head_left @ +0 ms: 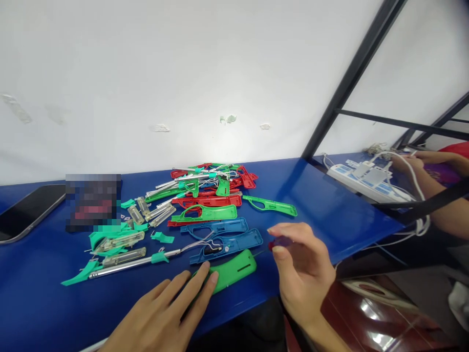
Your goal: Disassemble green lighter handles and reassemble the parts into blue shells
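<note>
"Head view, starting by the front edge of the blue table point(311, 195)?"

"Yep. Resting left hand point(164, 308) on a green casing point(234, 271) there, with fingers slightly apart. Pinching a reddish-purple handle point(281, 241) between thumb and index of right hand point(306, 264), with thin shaft point(262, 253) toward the casing's right end."

"And farther back?"

"Got blue casings point(236, 243) just behind, then a red-and-green heap point(208, 201) toward the back edge."

Left hand point(166, 305) touches green casing point(235, 273); right hand point(306, 278) holds screwdriver point(282, 241).
</note>
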### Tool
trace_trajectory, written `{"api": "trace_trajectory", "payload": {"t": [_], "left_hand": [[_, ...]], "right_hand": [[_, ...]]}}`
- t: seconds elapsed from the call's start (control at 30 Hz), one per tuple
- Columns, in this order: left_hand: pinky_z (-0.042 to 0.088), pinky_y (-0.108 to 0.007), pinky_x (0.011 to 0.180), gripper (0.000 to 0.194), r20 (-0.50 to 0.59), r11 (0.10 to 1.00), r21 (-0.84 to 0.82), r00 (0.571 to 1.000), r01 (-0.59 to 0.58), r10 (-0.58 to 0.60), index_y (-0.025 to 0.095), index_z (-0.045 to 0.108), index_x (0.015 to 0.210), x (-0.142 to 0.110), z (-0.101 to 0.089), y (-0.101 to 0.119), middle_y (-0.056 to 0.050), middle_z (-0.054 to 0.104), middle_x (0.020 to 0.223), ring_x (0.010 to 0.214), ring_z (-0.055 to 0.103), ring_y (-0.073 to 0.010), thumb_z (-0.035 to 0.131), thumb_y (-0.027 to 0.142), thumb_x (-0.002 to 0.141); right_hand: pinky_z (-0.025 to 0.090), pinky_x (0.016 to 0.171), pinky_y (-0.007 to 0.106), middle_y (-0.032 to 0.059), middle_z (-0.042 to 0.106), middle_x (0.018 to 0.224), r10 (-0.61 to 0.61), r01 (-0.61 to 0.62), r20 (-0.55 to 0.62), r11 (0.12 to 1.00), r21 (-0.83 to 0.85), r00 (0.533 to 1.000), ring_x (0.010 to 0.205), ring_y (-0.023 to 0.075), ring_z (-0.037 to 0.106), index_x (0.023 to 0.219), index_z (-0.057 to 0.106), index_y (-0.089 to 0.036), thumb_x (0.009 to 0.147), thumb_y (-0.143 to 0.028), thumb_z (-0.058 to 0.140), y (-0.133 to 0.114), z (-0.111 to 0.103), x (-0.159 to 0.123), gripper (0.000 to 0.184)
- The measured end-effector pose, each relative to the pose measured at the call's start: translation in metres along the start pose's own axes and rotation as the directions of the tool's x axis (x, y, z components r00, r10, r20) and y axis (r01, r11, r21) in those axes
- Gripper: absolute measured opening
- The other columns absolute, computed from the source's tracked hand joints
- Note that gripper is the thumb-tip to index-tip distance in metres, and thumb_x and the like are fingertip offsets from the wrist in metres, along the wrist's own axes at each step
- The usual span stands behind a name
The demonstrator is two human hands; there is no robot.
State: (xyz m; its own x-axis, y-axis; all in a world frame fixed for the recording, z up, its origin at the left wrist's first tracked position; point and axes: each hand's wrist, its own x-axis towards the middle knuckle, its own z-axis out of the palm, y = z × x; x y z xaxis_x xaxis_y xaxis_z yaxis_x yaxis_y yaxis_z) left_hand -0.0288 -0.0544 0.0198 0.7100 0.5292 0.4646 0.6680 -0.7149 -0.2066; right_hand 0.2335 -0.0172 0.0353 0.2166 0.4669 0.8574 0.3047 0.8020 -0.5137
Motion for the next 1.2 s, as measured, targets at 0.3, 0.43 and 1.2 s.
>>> {"api": "trace_trajectory", "payload": {"t": [0.3, 0.43, 1.2], "left_hand": [[0.055, -0.032, 0.102, 0.081, 0.136, 1.0, -0.002, 0.991, -0.007, 0.007, 0.029, 0.024, 0.174, -0.012, 0.004, 0.001, 0.003, 0.061, 0.16, 0.128, 0.067, -0.0208, 0.045, 0.007, 0.098], [0.057, -0.036, 0.101, 0.088, 0.162, 1.0, -0.023, 0.987, 0.0, 0.004, 0.029, 0.013, 0.175, -0.012, 0.004, 0.0, 0.003, 0.06, 0.16, 0.126, 0.069, -0.0228, 0.042, 0.005, 0.096], [0.055, -0.036, 0.108, 0.084, 0.135, 0.997, -0.06, 0.99, -0.041, 0.049, 0.029, 0.027, 0.173, -0.01, 0.004, -0.001, 0.001, 0.053, 0.167, 0.131, 0.065, -0.024, 0.045, 0.004, 0.095]], "right_hand": [[0.061, 0.086, 0.043, 0.0044, 0.072, 0.118, 0.027, -0.027, 0.063, 1.0, -0.009, 0.998, 0.114, 0.0251, 0.068, 0.136, 0.067, -0.031, 0.103, -0.017, 0.07, 0.0, -0.003, -0.001, 0.037], [0.057, 0.077, 0.038, -0.0018, 0.067, 0.095, -0.052, 0.048, -0.06, 0.996, -0.072, 0.997, 0.091, 0.0204, 0.062, 0.128, 0.07, -0.03, 0.089, -0.003, 0.082, -0.001, -0.002, 0.0, 0.049], [0.065, 0.071, 0.035, -0.0014, 0.074, 0.094, 0.17, -0.171, 0.038, 0.985, 0.023, 0.985, 0.074, 0.0163, 0.07, 0.157, 0.056, -0.038, 0.099, -0.005, 0.071, -0.003, 0.003, -0.006, 0.068]]}}
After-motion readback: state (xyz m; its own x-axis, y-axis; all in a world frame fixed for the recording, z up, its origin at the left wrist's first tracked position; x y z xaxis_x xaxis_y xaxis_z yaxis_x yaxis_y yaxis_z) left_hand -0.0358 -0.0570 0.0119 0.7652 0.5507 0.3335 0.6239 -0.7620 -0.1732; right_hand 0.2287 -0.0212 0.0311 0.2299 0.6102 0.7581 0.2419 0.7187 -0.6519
